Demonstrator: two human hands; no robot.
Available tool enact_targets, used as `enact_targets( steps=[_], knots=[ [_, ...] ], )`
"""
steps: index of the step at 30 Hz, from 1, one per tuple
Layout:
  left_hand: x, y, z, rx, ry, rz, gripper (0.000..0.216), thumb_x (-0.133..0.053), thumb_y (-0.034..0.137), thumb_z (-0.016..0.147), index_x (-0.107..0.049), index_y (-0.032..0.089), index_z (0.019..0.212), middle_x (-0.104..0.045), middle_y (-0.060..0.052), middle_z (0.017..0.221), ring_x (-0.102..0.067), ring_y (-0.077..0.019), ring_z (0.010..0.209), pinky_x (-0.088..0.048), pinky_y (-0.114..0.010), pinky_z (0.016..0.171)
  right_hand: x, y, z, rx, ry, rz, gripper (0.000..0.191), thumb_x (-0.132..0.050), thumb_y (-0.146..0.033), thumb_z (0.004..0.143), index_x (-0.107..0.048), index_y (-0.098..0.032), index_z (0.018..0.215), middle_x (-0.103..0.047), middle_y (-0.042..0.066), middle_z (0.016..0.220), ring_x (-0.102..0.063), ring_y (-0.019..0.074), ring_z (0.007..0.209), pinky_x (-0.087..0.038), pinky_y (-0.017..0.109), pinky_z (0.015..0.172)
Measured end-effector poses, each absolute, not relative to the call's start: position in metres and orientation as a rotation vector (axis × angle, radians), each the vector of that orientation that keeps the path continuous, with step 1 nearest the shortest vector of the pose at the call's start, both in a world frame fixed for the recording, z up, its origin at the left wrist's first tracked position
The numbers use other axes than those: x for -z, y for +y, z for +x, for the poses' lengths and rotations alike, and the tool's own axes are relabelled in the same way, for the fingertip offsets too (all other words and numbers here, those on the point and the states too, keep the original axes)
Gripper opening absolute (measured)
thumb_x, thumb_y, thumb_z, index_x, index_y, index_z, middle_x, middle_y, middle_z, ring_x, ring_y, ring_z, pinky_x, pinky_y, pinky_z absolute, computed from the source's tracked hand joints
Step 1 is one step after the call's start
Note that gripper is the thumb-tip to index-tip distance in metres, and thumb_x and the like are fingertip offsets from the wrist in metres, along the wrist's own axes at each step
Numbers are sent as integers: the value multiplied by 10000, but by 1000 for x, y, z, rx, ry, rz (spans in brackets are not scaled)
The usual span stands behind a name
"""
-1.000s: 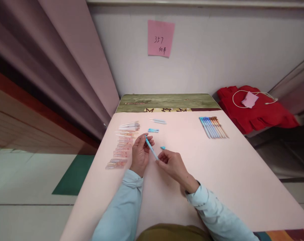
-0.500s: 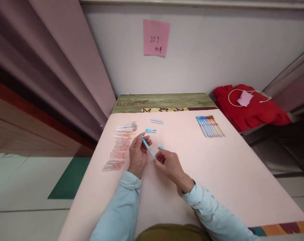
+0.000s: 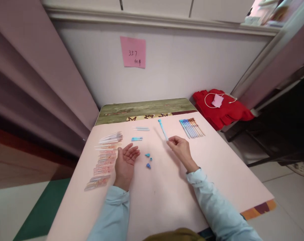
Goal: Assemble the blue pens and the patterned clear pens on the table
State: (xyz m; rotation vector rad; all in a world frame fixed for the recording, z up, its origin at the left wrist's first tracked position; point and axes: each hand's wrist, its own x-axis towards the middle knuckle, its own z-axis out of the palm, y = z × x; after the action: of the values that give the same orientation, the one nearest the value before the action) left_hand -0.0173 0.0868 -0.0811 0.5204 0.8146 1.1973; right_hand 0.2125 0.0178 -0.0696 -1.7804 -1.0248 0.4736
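Observation:
Between the thumb and fingers of my right hand (image 3: 180,147) is the lower end of a light blue pen (image 3: 163,130), its bright blue top pointing away from me. My left hand (image 3: 126,164) is palm up with its fingers spread, holding nothing. Small blue pen parts (image 3: 148,165) lie on the table between my hands. Beyond the left hand are short blue pen pieces (image 3: 137,139) and thin pale blue tubes (image 3: 141,129). A row of pens (image 3: 192,128), blue through brown, lies to the right of the held pen.
Along the left side of the pale table cover (image 3: 167,201) lie white refills (image 3: 111,138) and several pinkish printed pen barrels (image 3: 105,160). A red cloth (image 3: 224,113) with a white cable is beyond the right edge. A pink note (image 3: 133,52) hangs on the wall.
The pen has left my left hand and moved right in my right hand, towards the pen row. My left hand is now free. The head view has shifted right.

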Motion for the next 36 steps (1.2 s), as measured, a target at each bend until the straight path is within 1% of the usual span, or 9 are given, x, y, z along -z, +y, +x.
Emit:
enact_targets(
  steps=[3, 7, 10, 14, 16, 21, 27, 34, 36],
  knots=[
    [84, 89, -16, -1196, 847, 540, 459, -512, 499, 910, -666, 84, 1031, -733, -135, 850, -698, -182, 751, -562, -312, 737, 76, 22, 255, -289, -1017, -1920, 195, -601, -345, 716, -708, -182, 733, -677, 14, 645, -603, 170, 606, -429, 259, 605],
    [85, 89, -14, -1196, 870, 560, 404, -573, 454, 885, -667, 86, 1023, -732, -130, 848, -697, -187, 761, -562, -320, 754, 83, 24, 288, -150, -1036, -2096, 201, -558, -300, 720, -722, -184, 728, -707, 36, 682, -626, 183, 654, -431, 268, 658],
    [83, 88, -13, -1189, 894, 565, 368, -594, 424, 875, -667, 87, 1002, -728, -126, 837, -693, -186, 750, -563, -319, 744, 87, 25, 298, -105, -1042, -2215, 214, -538, -260, 730, -736, -186, 763, -722, 51, 729, -632, 187, 695, -426, 266, 676],
    [82, 89, -12, -1187, 922, 561, 344, -615, 415, 863, -668, 97, 981, -724, -117, 835, -691, -181, 754, -559, -316, 752, 90, 28, 303, -31, -1081, -2341, 258, -531, -217, 749, -751, -172, 875, -737, 83, 809, -641, 196, 752, -419, 268, 703],
    [82, 89, -12, -1187, 924, 562, 337, -623, 417, 856, -669, 104, 974, -726, -112, 842, -692, -180, 760, -558, -319, 756, 92, 31, 304, -4, -1103, -2385, 265, -533, -204, 758, -753, -165, 901, -737, 99, 824, -643, 201, 764, -414, 270, 703],
    [83, 90, -12, -1176, 935, 564, 317, -638, 393, 842, -669, 110, 980, -730, -106, 838, -689, -180, 753, -558, -328, 754, 94, 36, 306, 22, -1120, -2439, 244, -544, -192, 767, -754, -148, 882, -732, 130, 816, -642, 215, 765, -397, 278, 682],
    [83, 90, -11, -1186, 924, 551, 288, -661, 342, 821, -671, 103, 981, -728, -107, 838, -686, -176, 756, -555, -323, 756, 96, 39, 306, 60, -1134, -2476, 223, -546, -191, 776, -745, -145, 864, -724, 132, 826, -637, 214, 753, -388, 283, 665],
    [87, 89, -12, -1192, 906, 558, 298, -690, 348, 791, -675, 107, 964, -730, -111, 831, -689, -181, 764, -550, -332, 762, 99, 40, 306, 91, -1145, -2495, 217, -541, -189, 786, -733, -126, 867, -714, 143, 835, -631, 217, 762, -389, 290, 674],
    [88, 88, -12, -1211, 901, 554, 307, -697, 353, 782, -674, 105, 962, -727, -108, 824, -684, -171, 743, -543, -310, 726, 97, 38, 307, 92, -1160, -2486, 212, -544, -206, 795, -727, -125, 864, -712, 147, 840, -628, 222, 766, -391, 296, 677]
  ],
)
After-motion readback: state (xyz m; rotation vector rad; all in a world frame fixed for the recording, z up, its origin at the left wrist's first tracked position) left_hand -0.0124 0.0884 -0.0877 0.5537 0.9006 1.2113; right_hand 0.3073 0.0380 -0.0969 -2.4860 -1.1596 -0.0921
